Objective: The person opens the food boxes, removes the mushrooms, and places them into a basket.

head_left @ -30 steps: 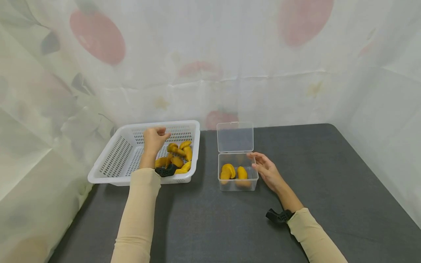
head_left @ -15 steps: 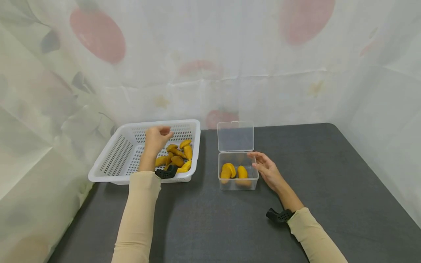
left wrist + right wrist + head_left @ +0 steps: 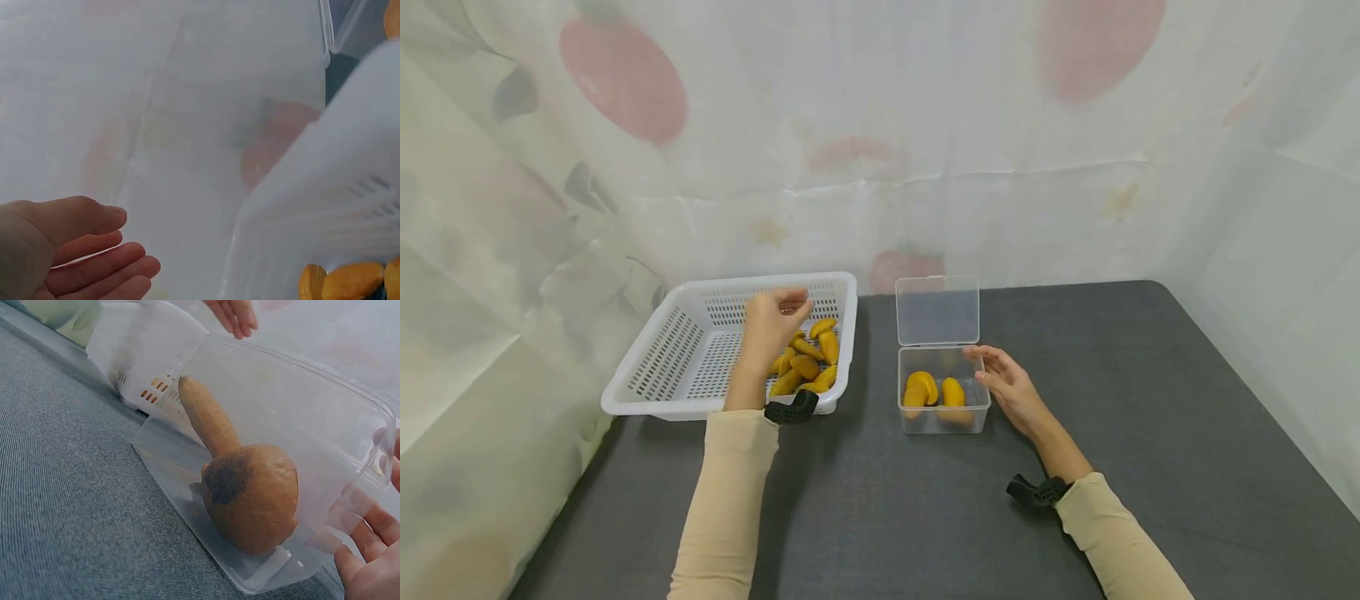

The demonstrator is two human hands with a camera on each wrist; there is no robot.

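My left hand (image 3: 775, 321) hovers over the right part of a white slotted basket (image 3: 640, 408). Its fingers (image 3: 134, 265) are loosely bent, thumb apart from them, and nothing shows between them. Below lie several yellow-brown mushrooms (image 3: 806, 367), bunched at the basket's right end. To the right stands a clear plastic box (image 3: 923, 425), its hinged lid (image 3: 937, 312) raised at the back. A few mushrooms (image 3: 953, 392) lie inside; one has a dark patch on its cap (image 3: 256, 494). With relaxed fingers, my right hand (image 3: 1011, 396) touches the box's right side near the far corner.
A dark grey cloth (image 3: 880, 517) covers the table. Patterned white curtain (image 3: 1037, 208) hangs behind it and along both sides. Black straps (image 3: 792, 408) with small cameras sit at each wrist. The basket and box stand apart, with a strip of table between.
My left hand has shifted to the right above the basket, uncovering more of the basket's left floor. The right hand and the box have stayed in place.
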